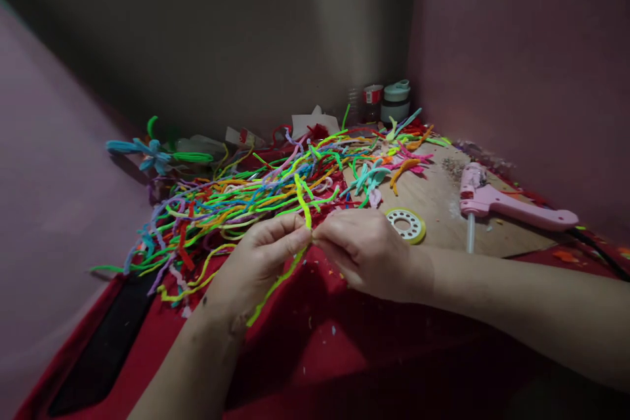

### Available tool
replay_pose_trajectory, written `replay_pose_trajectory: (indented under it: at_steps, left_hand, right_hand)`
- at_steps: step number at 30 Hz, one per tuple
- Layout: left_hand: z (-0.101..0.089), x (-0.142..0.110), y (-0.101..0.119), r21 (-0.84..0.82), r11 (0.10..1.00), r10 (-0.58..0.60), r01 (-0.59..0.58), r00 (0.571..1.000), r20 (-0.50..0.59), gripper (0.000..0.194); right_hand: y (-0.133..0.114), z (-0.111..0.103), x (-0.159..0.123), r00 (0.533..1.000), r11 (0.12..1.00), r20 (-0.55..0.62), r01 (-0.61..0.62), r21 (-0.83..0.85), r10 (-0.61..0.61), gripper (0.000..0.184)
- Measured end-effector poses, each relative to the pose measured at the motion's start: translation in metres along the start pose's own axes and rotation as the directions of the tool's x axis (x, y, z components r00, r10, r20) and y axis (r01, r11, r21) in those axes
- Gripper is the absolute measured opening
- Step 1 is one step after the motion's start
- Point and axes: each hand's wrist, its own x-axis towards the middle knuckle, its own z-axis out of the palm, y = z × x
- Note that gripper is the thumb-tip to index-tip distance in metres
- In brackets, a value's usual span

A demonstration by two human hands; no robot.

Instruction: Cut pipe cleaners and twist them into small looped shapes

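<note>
A bright yellow pipe cleaner (304, 202) is pinched between the thumb and fingers of my left hand (266, 249). One end rises above the fingertips, and the other hangs down past the wrist. My right hand (369, 243) is closed in a pinch, its fingertips right beside the left thumb and close to the yellow strand. Whatever lies between those right fingertips is too small to make out. Just behind both hands spreads a tangled heap of multicoloured pipe cleaners (236, 200).
Right of the heap, a board (443, 230) carries a roll of tape (406, 226) and a pink glue gun (512, 203). A lidded cup (396, 102) stands at the back. A blue pipe-cleaner flower (155, 156) and a black flat object (105, 341) are on the left. Red cloth (315, 354) covers the table.
</note>
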Motion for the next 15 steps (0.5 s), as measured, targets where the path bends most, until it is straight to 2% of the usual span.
replay_pose_trajectory:
  at_steps: [2, 4, 6, 8, 12, 15]
  left_hand:
    - [-0.004, 0.0, 0.0, 0.012, 0.999, 0.043, -0.043, 0.997, -0.066, 0.017]
    - [-0.009, -0.001, 0.0, 0.061, 0.993, 0.106, -0.099, 0.985, -0.135, 0.017]
    - [-0.012, -0.001, 0.0, 0.117, 0.985, 0.149, -0.131, 0.975, -0.166, 0.017]
    - [-0.013, -0.001, 0.0, 0.182, 0.974, 0.168, -0.138, 0.972, -0.164, 0.016]
    - [-0.012, 0.002, -0.002, 0.28, 0.95, 0.181, -0.139, 0.975, -0.131, 0.019]
    - [-0.014, 0.002, -0.003, 0.285, 0.946, 0.19, -0.155, 0.977, -0.1, 0.019]
  right_hand:
    - [0.002, -0.001, 0.004, 0.982, 0.963, 0.077, -0.186, 0.197, 0.174, 0.017]
    - [0.004, -0.003, 0.009, 0.918, 0.841, 0.219, -0.392, 0.373, 0.331, 0.022]
    - [0.005, -0.005, 0.012, 0.857, 0.748, 0.302, -0.514, 0.421, 0.419, 0.026]
    - [0.006, -0.006, 0.013, 0.834, 0.738, 0.298, -0.55, 0.392, 0.464, 0.026]
    - [0.007, -0.005, 0.01, 0.862, 0.805, 0.216, -0.506, 0.309, 0.459, 0.023]
    - [0.006, -0.005, 0.009, 0.887, 0.846, 0.238, -0.452, 0.283, 0.395, 0.022]
